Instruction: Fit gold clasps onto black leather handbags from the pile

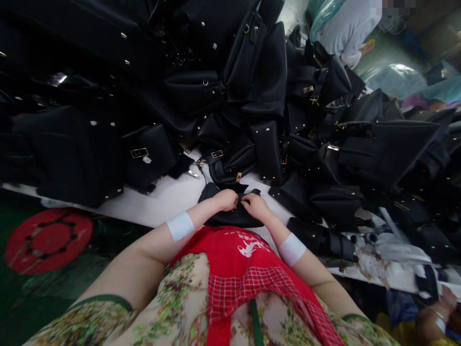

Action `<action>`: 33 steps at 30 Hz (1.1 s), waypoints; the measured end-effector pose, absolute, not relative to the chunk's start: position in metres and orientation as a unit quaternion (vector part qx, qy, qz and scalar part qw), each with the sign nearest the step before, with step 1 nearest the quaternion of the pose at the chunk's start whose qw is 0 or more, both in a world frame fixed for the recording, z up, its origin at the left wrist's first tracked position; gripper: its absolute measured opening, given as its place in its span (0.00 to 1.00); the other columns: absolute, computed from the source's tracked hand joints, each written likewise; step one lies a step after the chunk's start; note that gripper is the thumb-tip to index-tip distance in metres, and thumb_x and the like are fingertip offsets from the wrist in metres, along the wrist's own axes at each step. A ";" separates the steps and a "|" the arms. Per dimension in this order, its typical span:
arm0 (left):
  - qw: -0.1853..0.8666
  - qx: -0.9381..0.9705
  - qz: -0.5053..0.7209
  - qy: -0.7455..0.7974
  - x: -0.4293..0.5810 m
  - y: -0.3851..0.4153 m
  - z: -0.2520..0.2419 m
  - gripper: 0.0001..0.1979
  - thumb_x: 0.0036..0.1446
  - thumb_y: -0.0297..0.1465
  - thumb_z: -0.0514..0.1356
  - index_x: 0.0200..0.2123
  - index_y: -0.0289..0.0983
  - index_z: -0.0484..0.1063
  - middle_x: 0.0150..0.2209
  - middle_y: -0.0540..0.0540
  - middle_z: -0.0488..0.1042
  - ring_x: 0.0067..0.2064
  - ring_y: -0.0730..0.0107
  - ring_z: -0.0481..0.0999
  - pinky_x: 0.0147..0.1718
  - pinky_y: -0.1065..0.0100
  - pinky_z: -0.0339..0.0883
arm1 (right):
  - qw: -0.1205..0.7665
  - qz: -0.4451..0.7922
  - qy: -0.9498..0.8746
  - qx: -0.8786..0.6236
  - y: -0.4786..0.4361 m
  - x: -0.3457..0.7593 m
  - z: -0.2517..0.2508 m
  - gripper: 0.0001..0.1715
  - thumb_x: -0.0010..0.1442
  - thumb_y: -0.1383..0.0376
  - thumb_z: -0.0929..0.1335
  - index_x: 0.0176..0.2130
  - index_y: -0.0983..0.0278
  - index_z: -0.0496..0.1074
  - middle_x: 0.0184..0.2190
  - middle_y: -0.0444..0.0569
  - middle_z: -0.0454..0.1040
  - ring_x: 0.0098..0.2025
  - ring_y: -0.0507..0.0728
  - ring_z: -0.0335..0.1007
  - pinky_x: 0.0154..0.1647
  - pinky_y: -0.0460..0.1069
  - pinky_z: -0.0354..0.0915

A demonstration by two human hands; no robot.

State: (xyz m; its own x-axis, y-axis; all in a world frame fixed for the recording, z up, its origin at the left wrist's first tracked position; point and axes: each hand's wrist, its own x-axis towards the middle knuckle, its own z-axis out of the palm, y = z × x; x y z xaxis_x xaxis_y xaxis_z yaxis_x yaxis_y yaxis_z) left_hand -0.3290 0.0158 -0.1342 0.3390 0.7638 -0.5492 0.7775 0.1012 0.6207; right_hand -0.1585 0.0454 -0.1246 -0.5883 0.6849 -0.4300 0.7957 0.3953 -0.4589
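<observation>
A black leather handbag point(216, 218) lies on the white table edge, close against my red apron. My left hand point(227, 199) is closed, its fingers curled down onto the upper side of this bag. A short gap away, my right hand point(255, 205) pinches at the same bag with thumb and fingertips together. The exact part between the fingers is too small and dark to make out. Just beyond the hands sits another black bag with a gold clasp point(238, 177) and a gold buckle point(217, 154).
Black bags crowd the white table point(144, 206), including a buckled one point(154, 154) at left and a large one point(389, 144) at right. A red round stool point(48, 240) stands at lower left. Another person's sleeve point(345, 29) shows at the back; another hand point(444, 302) is at lower right.
</observation>
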 end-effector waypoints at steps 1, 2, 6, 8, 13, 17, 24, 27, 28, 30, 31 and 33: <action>0.464 0.672 -0.012 0.577 -0.326 0.015 -0.133 0.04 0.50 0.26 0.62 0.28 0.34 0.78 0.28 0.41 0.78 0.34 0.62 0.77 0.35 0.68 0.66 | 0.085 -0.324 0.830 0.445 0.046 -0.158 -0.125 0.12 0.61 0.66 0.65 0.41 0.64 0.77 0.43 0.53 0.77 0.46 0.58 0.71 0.49 0.50 0.63; 0.460 0.673 -0.015 0.579 -0.322 0.015 -0.132 0.05 0.51 0.25 0.61 0.28 0.32 0.78 0.29 0.40 0.78 0.36 0.61 0.77 0.38 0.66 0.66 | 0.084 -0.326 0.830 0.446 0.046 -0.158 -0.126 0.12 0.61 0.66 0.65 0.41 0.64 0.77 0.43 0.53 0.77 0.46 0.58 0.71 0.49 0.50 0.63; 0.462 0.657 -0.016 0.595 -0.316 0.013 -0.133 0.05 0.53 0.26 0.62 0.31 0.30 0.76 0.36 0.37 0.78 0.43 0.58 0.76 0.46 0.58 0.66 | 0.075 -0.335 0.824 0.451 0.046 -0.157 -0.127 0.11 0.60 0.67 0.66 0.40 0.64 0.78 0.43 0.53 0.77 0.46 0.58 0.71 0.50 0.50 0.63; 0.478 0.636 -0.006 0.606 -0.317 0.012 -0.135 0.04 0.53 0.27 0.63 0.30 0.30 0.76 0.37 0.37 0.78 0.45 0.57 0.76 0.47 0.57 0.66 | 0.069 -0.341 0.820 0.455 0.047 -0.157 -0.128 0.11 0.60 0.67 0.66 0.40 0.64 0.78 0.43 0.53 0.77 0.46 0.58 0.71 0.50 0.50 0.63; 0.576 0.553 0.046 0.600 -0.331 0.006 -0.139 0.10 0.56 0.29 0.61 0.25 0.30 0.75 0.27 0.38 0.78 0.35 0.59 0.80 0.36 0.66 0.71 | 0.046 -0.366 0.800 0.473 0.049 -0.158 -0.133 0.09 0.59 0.67 0.67 0.38 0.63 0.78 0.41 0.52 0.78 0.45 0.58 0.71 0.50 0.51 0.63; 0.660 0.481 0.112 0.566 -0.348 -0.007 -0.139 0.12 0.61 0.30 0.56 0.29 0.30 0.74 0.27 0.41 0.79 0.30 0.68 0.80 0.31 0.71 0.72 | 0.023 -0.396 0.763 0.510 0.052 -0.160 -0.143 0.09 0.60 0.65 0.67 0.39 0.63 0.77 0.39 0.51 0.79 0.41 0.56 0.73 0.45 0.50 0.66; 0.648 0.440 0.212 0.585 -0.360 -0.020 -0.145 0.05 0.58 0.29 0.59 0.32 0.32 0.70 0.26 0.46 0.77 0.28 0.71 0.78 0.29 0.72 0.72 | 0.045 -0.460 0.704 0.539 0.055 -0.170 -0.160 0.12 0.65 0.65 0.63 0.40 0.66 0.75 0.35 0.50 0.80 0.30 0.49 0.75 0.32 0.43 0.68; 0.624 0.456 0.216 0.597 -0.356 -0.020 -0.150 0.03 0.54 0.28 0.61 0.32 0.33 0.72 0.27 0.47 0.77 0.26 0.72 0.77 0.27 0.73 0.71 | 0.109 -0.469 0.702 0.525 0.051 -0.171 -0.158 0.09 0.61 0.66 0.66 0.32 0.67 0.76 0.26 0.49 0.79 0.20 0.49 0.71 0.23 0.42 0.64; 0.617 0.463 0.213 0.599 -0.355 -0.020 -0.152 0.03 0.54 0.28 0.61 0.32 0.34 0.72 0.29 0.47 0.77 0.26 0.72 0.77 0.26 0.73 0.70 | 0.131 -0.472 0.703 0.516 0.049 -0.171 -0.157 0.09 0.60 0.66 0.67 0.30 0.67 0.76 0.23 0.48 0.78 0.18 0.48 0.69 0.21 0.42 0.63; 0.607 0.476 0.204 0.603 -0.353 -0.020 -0.155 0.04 0.53 0.28 0.61 0.33 0.34 0.74 0.31 0.47 0.78 0.25 0.72 0.76 0.26 0.73 0.69 | 0.165 -0.472 0.711 0.494 0.044 -0.171 -0.152 0.08 0.58 0.67 0.68 0.29 0.66 0.77 0.21 0.47 0.77 0.16 0.48 0.68 0.20 0.42 0.62; 0.602 0.480 0.199 0.606 -0.353 -0.020 -0.157 0.05 0.53 0.28 0.60 0.34 0.34 0.75 0.31 0.46 0.79 0.25 0.73 0.76 0.25 0.73 0.69 | 0.173 -0.467 0.720 0.483 0.042 -0.171 -0.149 0.07 0.57 0.67 0.68 0.31 0.66 0.78 0.22 0.46 0.77 0.18 0.49 0.69 0.21 0.42 0.63; 0.596 0.489 0.190 0.608 -0.352 -0.020 -0.160 0.07 0.53 0.28 0.60 0.36 0.34 0.76 0.32 0.46 0.79 0.24 0.73 0.76 0.25 0.74 0.68 | 0.172 -0.443 0.747 0.464 0.037 -0.172 -0.143 0.08 0.57 0.68 0.68 0.35 0.65 0.79 0.26 0.48 0.79 0.24 0.51 0.74 0.28 0.43 0.66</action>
